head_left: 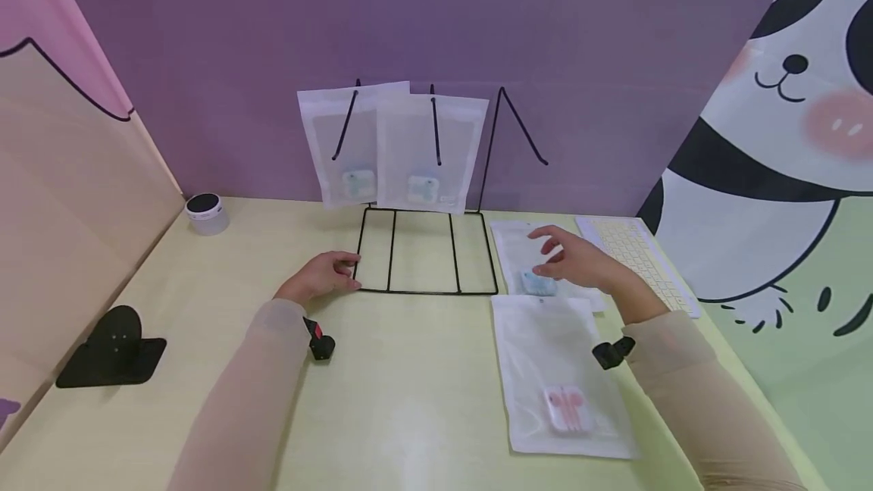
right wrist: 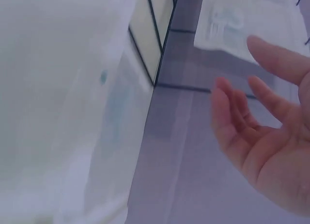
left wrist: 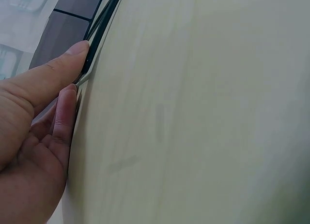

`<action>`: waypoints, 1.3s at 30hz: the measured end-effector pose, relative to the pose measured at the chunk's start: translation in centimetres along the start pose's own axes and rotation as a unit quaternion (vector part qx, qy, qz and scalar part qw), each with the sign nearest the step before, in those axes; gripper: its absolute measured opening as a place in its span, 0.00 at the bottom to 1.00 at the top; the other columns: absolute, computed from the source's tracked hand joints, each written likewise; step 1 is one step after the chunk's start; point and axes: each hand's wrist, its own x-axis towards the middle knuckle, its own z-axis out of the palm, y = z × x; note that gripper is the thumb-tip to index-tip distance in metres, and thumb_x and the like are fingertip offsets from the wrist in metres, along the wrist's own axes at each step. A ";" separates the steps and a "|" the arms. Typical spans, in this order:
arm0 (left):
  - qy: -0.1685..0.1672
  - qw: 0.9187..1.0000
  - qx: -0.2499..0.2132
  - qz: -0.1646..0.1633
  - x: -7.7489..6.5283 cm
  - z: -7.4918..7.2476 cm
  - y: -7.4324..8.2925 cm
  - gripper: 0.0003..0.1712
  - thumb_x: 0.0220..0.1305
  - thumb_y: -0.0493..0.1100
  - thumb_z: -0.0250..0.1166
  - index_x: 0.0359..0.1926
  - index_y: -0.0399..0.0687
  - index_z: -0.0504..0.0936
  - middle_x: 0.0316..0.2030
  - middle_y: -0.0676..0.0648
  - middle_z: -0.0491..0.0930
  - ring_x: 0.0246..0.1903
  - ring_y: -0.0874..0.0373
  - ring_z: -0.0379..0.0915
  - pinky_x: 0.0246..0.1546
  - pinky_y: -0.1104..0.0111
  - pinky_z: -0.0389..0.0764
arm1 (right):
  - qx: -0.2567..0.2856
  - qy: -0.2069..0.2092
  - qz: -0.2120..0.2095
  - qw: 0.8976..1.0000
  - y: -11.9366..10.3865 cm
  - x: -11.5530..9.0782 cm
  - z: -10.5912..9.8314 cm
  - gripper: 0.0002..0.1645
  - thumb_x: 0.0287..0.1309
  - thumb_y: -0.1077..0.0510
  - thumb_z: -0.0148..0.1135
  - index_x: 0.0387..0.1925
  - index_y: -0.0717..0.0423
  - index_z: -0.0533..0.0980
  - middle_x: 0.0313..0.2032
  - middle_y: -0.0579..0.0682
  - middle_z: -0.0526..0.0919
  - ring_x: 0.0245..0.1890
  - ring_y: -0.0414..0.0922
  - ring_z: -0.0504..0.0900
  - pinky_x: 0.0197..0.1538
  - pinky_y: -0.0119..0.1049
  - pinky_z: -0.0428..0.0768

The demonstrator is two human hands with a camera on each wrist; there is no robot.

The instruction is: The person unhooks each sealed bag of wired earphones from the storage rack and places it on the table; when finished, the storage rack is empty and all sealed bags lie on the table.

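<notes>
A black wire display rack (head_left: pixel 443 292) stands at the back of the table. My left hand (head_left: pixel 322 276) grips the front left corner of its base, the thumb lying along the wire in the left wrist view. Two white zip bags hang from the rack's left (head_left: pixel 355 127) and middle hooks (head_left: pixel 436 135), each with pale blue earphones in a case inside. Over the table right of the rack my right hand (head_left: pixel 580 260) hovers, fingers loosely bent and holding nothing. Below it lies a bag (head_left: pixel 511 248) with blue earphones (head_left: pixel 539 283). Nearer me, another bag (head_left: pixel 539 347) contains pink earphones (head_left: pixel 569 409).
The rack's right hook (head_left: pixel 525 127) has no bag on it. A white keyboard (head_left: pixel 637 260) lies at the right edge behind my right hand. To the left are a small white jar with a black lid (head_left: pixel 208 214) and a black stand (head_left: pixel 116 351).
</notes>
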 end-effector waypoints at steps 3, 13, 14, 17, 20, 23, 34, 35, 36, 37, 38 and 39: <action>0.000 1.000 -0.004 -0.005 0.1 0.3 -0.2 0.35 0.59 0.36 0.72 0.66 0.41 0.70 0.51 0.41 0.73 0.51 0.48 0.67 0.55 0.58 0.66 | 0.000 0.046 -0.016 0.999 -1.3 2.5 0.9 0.36 0.63 0.59 0.65 0.68 0.59 0.61 0.56 0.63 0.69 0.53 0.57 0.76 0.49 0.51 0.76; 0.005 1.000 -0.009 -0.004 0.1 0.5 -0.3 0.34 0.59 0.36 0.71 0.66 0.41 0.71 0.52 0.41 0.73 0.51 0.48 0.67 0.56 0.57 0.66 | 0.067 0.205 -0.111 0.970 -6.3 10.0 1.4 0.38 0.61 0.64 0.65 0.69 0.60 0.60 0.65 0.64 0.61 0.63 0.61 0.64 0.60 0.52 0.68; 0.002 1.000 -0.006 0.000 0.1 0.6 -0.3 0.34 0.59 0.36 0.71 0.66 0.40 0.71 0.53 0.41 0.73 0.52 0.48 0.67 0.56 0.57 0.66 | 0.070 0.218 -0.113 0.967 -6.6 10.5 1.4 0.38 0.61 0.63 0.66 0.69 0.59 0.61 0.66 0.64 0.60 0.64 0.60 0.64 0.60 0.52 0.68; 0.000 1.000 0.003 0.010 0.1 0.7 -0.3 0.34 0.59 0.36 0.71 0.66 0.40 0.71 0.53 0.41 0.74 0.52 0.48 0.67 0.55 0.57 0.66 | 0.082 0.255 -0.126 0.955 -7.3 11.6 1.3 0.38 0.59 0.66 0.66 0.69 0.58 0.62 0.67 0.63 0.59 0.66 0.58 0.60 0.62 0.52 0.65; 0.007 1.000 0.007 0.013 0.2 0.7 -0.2 0.33 0.59 0.36 0.71 0.66 0.40 0.72 0.54 0.41 0.74 0.52 0.48 0.67 0.56 0.57 0.66 | 0.076 0.280 -0.144 0.946 -7.8 12.6 0.9 0.38 0.59 0.66 0.66 0.69 0.56 0.63 0.68 0.59 0.59 0.69 0.52 0.57 0.66 0.50 0.61; 0.013 1.000 -0.001 0.008 0.1 0.5 -0.2 0.34 0.59 0.35 0.71 0.66 0.40 0.71 0.55 0.41 0.73 0.52 0.48 0.67 0.56 0.57 0.66 | 0.071 0.292 -0.149 0.942 -8.6 13.6 0.6 0.39 0.59 0.66 0.66 0.70 0.54 0.62 0.69 0.54 0.59 0.69 0.50 0.56 0.67 0.46 0.59; 0.016 1.000 -0.006 0.003 0.2 0.5 -0.3 0.34 0.59 0.35 0.71 0.66 0.41 0.71 0.54 0.41 0.73 0.52 0.48 0.67 0.56 0.58 0.66 | 0.120 0.326 -0.154 0.925 -10.9 14.8 0.6 0.33 0.60 0.72 0.62 0.65 0.56 0.66 0.61 0.57 0.62 0.49 0.53 0.71 0.44 0.42 0.77; 0.015 1.000 -0.003 0.004 0.2 0.5 -0.3 0.34 0.59 0.34 0.71 0.66 0.41 0.71 0.54 0.41 0.73 0.52 0.48 0.67 0.55 0.58 0.66 | 0.116 0.329 -0.164 0.923 -10.9 14.7 0.6 0.32 0.59 0.73 0.61 0.64 0.58 0.67 0.59 0.58 0.63 0.46 0.53 0.72 0.43 0.40 0.77; 0.014 1.000 -0.002 0.007 0.1 0.5 -0.3 0.34 0.59 0.34 0.71 0.66 0.40 0.71 0.54 0.41 0.73 0.52 0.48 0.67 0.55 0.58 0.66 | 0.108 0.334 -0.173 0.920 -10.8 14.7 0.7 0.31 0.59 0.73 0.61 0.63 0.59 0.67 0.59 0.58 0.64 0.44 0.52 0.72 0.42 0.38 0.76; 0.013 1.000 -0.001 0.009 0.1 0.5 -0.3 0.34 0.59 0.34 0.71 0.66 0.40 0.71 0.54 0.41 0.73 0.51 0.48 0.67 0.55 0.58 0.67 | 0.100 0.338 -0.186 0.917 -10.7 14.6 0.7 0.30 0.59 0.73 0.61 0.63 0.60 0.68 0.58 0.58 0.66 0.42 0.52 0.72 0.41 0.37 0.76; 0.012 1.000 0.000 0.011 0.1 0.5 -0.3 0.34 0.59 0.34 0.71 0.66 0.39 0.71 0.54 0.41 0.73 0.51 0.48 0.67 0.55 0.58 0.67 | 0.094 0.342 -0.200 0.913 -10.6 14.6 0.8 0.29 0.59 0.74 0.61 0.62 0.62 0.69 0.57 0.59 0.66 0.40 0.52 0.72 0.41 0.36 0.75; 0.012 1.000 0.000 0.011 0.1 0.5 -0.3 0.34 0.59 0.34 0.71 0.66 0.39 0.71 0.54 0.41 0.73 0.51 0.48 0.67 0.55 0.58 0.67 | 0.085 0.347 -0.214 0.909 -10.5 14.5 0.8 0.28 0.58 0.74 0.61 0.61 0.63 0.69 0.57 0.59 0.67 0.38 0.52 0.72 0.41 0.35 0.75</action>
